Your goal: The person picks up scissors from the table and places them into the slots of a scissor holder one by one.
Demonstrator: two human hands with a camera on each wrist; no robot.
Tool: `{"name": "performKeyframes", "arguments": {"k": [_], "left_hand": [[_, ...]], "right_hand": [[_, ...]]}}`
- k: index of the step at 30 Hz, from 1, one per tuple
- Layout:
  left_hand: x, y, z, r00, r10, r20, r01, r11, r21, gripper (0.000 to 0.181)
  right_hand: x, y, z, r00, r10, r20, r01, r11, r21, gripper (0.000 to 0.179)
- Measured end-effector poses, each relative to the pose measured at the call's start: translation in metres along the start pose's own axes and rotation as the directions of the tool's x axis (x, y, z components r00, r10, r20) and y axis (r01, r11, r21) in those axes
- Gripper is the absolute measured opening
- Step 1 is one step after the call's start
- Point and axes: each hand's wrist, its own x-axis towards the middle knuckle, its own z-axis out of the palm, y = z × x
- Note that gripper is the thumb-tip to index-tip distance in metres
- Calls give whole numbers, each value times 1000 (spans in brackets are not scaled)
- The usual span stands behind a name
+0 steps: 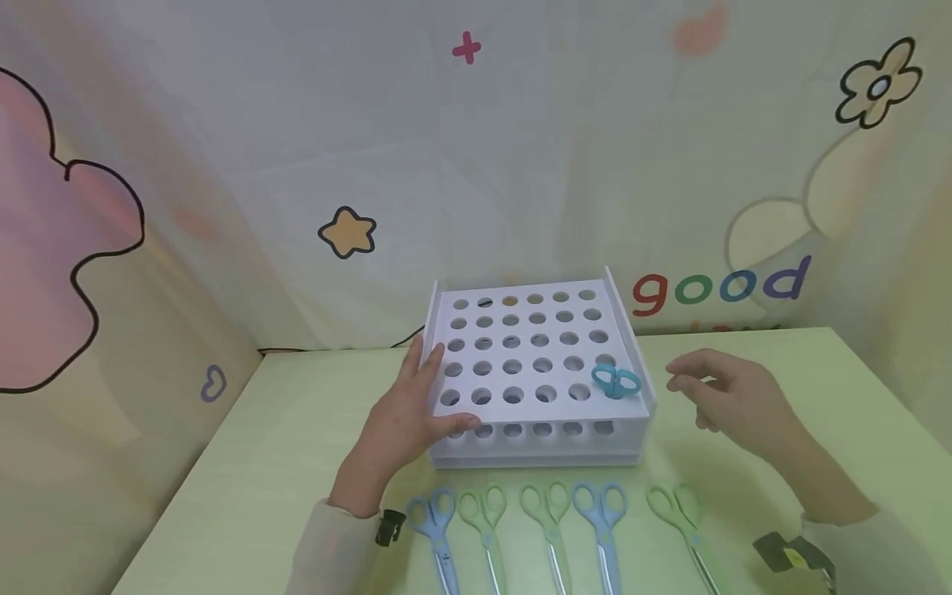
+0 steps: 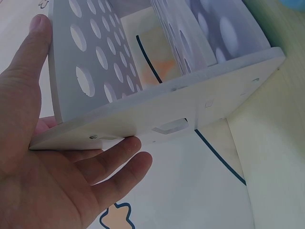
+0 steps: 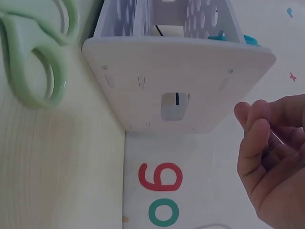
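At six o'clock of the white rack point(image 1: 526, 378), two blue scissors point(image 1: 604, 529) and three green scissors point(image 1: 487, 537) are laid in a row on the desk point(image 1: 297, 446), loops turned toward it, probably so that each can be taken by its handle. At eight o'clock, the rack is clasped at its corner by the left grip point(image 1: 405, 421), thumb along the top's edge and fingers against the side panel, presumably for steadiness. Past three o'clock, the right grip point(image 1: 732, 401) is held clear of the rack, fingertips loosely gathered, with nothing seen between them. Toward four o'clock on the top, teal scissors point(image 1: 616, 384) are set in a hole, by whose rim the loops seem to be kept up.

The row's blade tips are cut off by the head view's edge. The teal blades are hidden below the top, and their tilt cannot be told. Through two holes near eleven o'clock, a dark line and an orange patch are glimpsed, perhaps from the backdrop point(image 1: 521, 190).
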Motion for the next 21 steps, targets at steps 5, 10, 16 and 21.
{"name": "performKeyframes", "arguments": {"k": [5, 10, 16, 21], "left_hand": [[-1, 0, 2, 1000, -17, 6, 17, 1000, 5, 113], [-1, 1, 6, 999, -28, 18, 28, 1000, -2, 113], [1, 3, 3, 1000, 5, 2, -5, 1000, 19, 113], [0, 1, 1, 1000, -3, 2, 3, 1000, 16, 113]], "right_hand": [[-2, 3, -4, 1000, 23, 19, -23, 1000, -2, 22], [-9, 6, -4, 994, 55, 98, -54, 998, -16, 24], [-23, 25, -9, 985, 77, 153, -76, 997, -15, 28], [-27, 39, -9, 970, 71, 233, -82, 996, 37, 29]]}}
